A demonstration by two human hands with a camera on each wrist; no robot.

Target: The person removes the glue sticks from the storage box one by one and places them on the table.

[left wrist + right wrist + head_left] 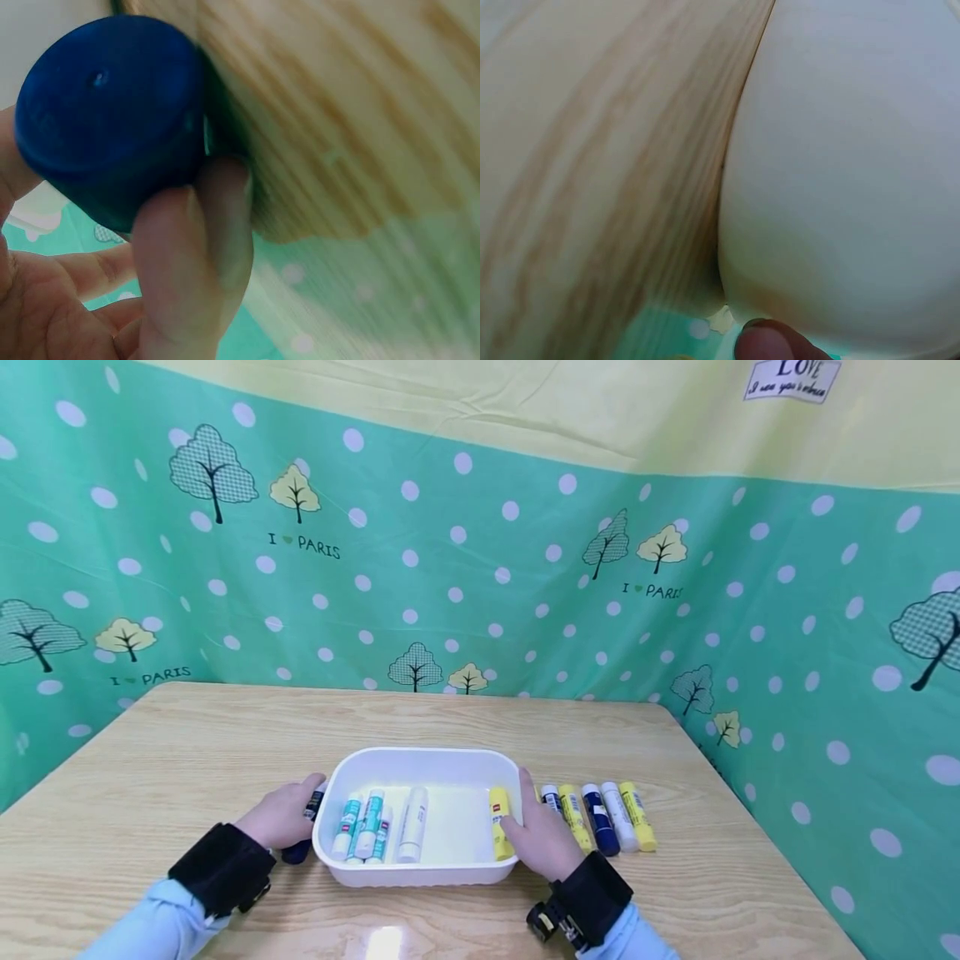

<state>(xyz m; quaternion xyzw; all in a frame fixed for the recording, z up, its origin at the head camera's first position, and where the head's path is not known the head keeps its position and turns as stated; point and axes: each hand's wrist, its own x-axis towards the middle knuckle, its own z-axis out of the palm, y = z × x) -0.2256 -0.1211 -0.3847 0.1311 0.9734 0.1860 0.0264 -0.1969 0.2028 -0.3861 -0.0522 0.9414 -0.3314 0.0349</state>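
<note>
My left hand [282, 815] grips a dark blue glue stick [296, 852] just outside the left end of a white plastic bin [420, 876]. The left wrist view shows the round blue end [109, 97] of that stick close up, with fingertips [176, 255] pressed against its side. At the bin's right end, my right hand [547, 837] holds the rim, thumb over the inside. Beside that thumb a yellow glue stick [499, 827] lies in the bin. Several teal-and-white glue sticks [370, 822] and one white glue stick [412, 827] lie further left in it.
Right of the bin, a row of glue sticks lies on the wooden table [247, 727]: yellow [637, 814], white [619, 814], dark blue [600, 818] and others partly behind my right hand. A green patterned curtain [480, 577] hangs behind the table and along its right side.
</note>
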